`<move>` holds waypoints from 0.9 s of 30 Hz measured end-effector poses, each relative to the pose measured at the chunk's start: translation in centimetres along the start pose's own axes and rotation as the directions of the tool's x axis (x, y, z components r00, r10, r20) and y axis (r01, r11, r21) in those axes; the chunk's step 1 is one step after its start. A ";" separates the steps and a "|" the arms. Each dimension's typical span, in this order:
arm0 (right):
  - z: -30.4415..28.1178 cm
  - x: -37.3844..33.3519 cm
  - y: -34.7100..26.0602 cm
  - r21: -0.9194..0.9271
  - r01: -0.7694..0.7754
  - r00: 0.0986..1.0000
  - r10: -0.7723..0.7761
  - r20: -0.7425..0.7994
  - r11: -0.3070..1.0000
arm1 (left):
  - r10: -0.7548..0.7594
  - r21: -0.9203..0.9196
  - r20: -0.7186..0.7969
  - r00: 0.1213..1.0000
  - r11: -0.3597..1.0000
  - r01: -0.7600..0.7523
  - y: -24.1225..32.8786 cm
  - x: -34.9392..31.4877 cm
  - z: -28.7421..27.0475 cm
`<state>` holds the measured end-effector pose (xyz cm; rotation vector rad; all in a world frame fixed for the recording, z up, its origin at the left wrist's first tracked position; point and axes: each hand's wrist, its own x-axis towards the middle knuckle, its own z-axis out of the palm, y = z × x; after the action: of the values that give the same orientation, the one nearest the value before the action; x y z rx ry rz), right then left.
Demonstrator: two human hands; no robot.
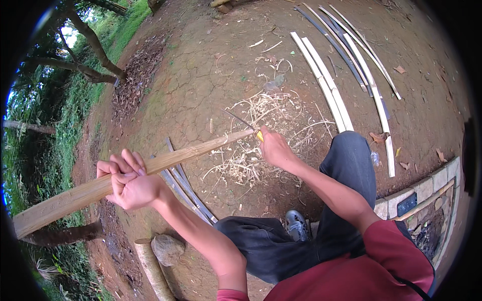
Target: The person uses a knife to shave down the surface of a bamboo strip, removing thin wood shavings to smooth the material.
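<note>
A long bamboo slat [193, 153] slants from the lower left up to the middle of the view. My left hand [133, 184] is closed around it, fingers curled over its upper edge. Near the slat's far end, my right hand [276, 149] grips a knife [239, 119] by its yellow handle. The dark, thin blade points up and left, crossing close to the slat's tip; whether it touches the bamboo I cannot tell. Curly pale shavings [278, 108] lie heaped on the ground beyond and below the knife.
Pale bamboo strips [321, 75] and dark ones [334, 37] lie at the upper right. More strips [188, 186] rest beneath the slat. A log [152, 268] and a rock [168, 249] sit lower left, stone edging [424, 188] lower right. Trees [95, 45] stand at left.
</note>
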<state>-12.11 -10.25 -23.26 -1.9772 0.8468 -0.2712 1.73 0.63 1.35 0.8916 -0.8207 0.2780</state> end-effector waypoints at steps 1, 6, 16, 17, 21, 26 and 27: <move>-0.2 -0.4 -0.7 0.031 0.006 1.000 -0.006 0.009 0.999 | 0.005 0.008 0.009 1.000 1.000 -0.005 0.0 0.1 -0.2; -2.5 -4.1 -5.6 0.271 0.219 0.976 -0.213 -0.053 0.937 | -0.009 -0.024 0.040 0.999 1.000 0.010 0.4 -0.3 0.1; -1.3 -6.8 -6.9 0.296 0.143 0.985 -0.166 0.055 0.944 | -0.002 0.003 0.094 0.996 1.000 0.002 1.6 -2.7 2.2; -1.2 -6.8 -6.5 0.290 0.143 0.985 -0.164 0.051 0.946 | -0.011 -0.001 0.083 0.997 1.000 0.011 1.9 -3.1 2.6; 0.2 -5.8 -4.4 0.227 0.114 0.990 -0.130 0.055 0.967 | -0.039 -0.005 0.088 0.995 0.999 0.039 2.4 -3.9 3.3; -0.3 -6.1 -4.9 0.202 0.108 0.989 -0.125 0.074 0.973 | -0.053 -0.016 0.116 0.992 0.998 0.055 2.6 -4.0 2.8; -0.7 -6.3 -5.2 0.215 0.111 0.988 -0.131 0.083 0.970 | -0.055 -0.027 0.146 0.988 0.998 0.060 2.6 -4.0 2.7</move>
<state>-14.71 -4.88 -17.67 -1.8310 0.6103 -0.3197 -3.75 0.51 0.86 0.9118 -0.9300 0.1505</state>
